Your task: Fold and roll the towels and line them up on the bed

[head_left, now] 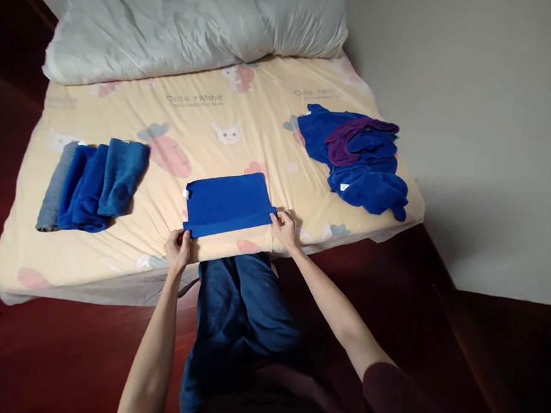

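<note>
A blue towel (229, 198) lies flat near the front edge of the bed, with a small white tag on its left side. A narrow strip along its near edge is folded over. My left hand (177, 249) pinches the near left corner, fingers closed. At the near right corner, my right hand (284, 228) is closed on the cloth between thumb and fingers.
Several rolled towels (93, 184) in grey and blue lie side by side on the left. A loose heap of blue and purple cloths (354, 155) rests at the right. Behind is a pale grey quilt (194, 24) on the patterned bed sheet (262, 130); a wall (477, 151) stands right.
</note>
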Tool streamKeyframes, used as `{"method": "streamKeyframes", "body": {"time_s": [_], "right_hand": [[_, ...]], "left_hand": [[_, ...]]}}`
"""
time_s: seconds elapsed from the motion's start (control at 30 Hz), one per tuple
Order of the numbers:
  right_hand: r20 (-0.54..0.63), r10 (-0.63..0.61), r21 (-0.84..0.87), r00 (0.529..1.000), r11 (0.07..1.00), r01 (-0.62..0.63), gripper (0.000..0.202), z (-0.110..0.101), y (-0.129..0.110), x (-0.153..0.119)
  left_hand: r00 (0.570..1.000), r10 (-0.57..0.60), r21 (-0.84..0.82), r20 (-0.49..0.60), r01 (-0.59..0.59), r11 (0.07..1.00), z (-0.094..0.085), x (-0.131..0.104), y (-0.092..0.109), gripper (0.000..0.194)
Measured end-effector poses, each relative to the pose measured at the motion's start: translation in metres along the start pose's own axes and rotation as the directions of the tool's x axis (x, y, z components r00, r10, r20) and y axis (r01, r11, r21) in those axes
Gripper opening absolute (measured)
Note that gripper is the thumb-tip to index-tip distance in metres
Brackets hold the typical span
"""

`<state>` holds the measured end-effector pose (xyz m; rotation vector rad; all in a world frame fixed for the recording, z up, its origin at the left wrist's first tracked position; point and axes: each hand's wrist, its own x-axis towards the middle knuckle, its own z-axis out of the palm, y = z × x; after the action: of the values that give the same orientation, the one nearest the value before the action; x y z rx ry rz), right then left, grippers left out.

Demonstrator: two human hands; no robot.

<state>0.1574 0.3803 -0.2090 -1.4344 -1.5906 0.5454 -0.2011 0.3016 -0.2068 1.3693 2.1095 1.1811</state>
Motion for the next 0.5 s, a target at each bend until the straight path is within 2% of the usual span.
{"method": "streamKeyframes", "body": {"time_s": [0.13,0.5], "right_hand": [[-0.040,0.004,-0.015,0.999,1.000,-0.005,0.035,0.0014,-0.0016,-0.0004],[-0.080,0.059,0.017,0.995,0.998,-0.058,0.035,0.0057,0.0001,-0.0021]], "left_hand": [[0.999,-0.041,-0.014,0.003,0.041,0.999,0.0023,-0.0007,0.0001,0.039],[0.999,-0.032,0.018,-0.025,0.033,0.999,0.0042,-0.0012,0.0030,0.040]]}}
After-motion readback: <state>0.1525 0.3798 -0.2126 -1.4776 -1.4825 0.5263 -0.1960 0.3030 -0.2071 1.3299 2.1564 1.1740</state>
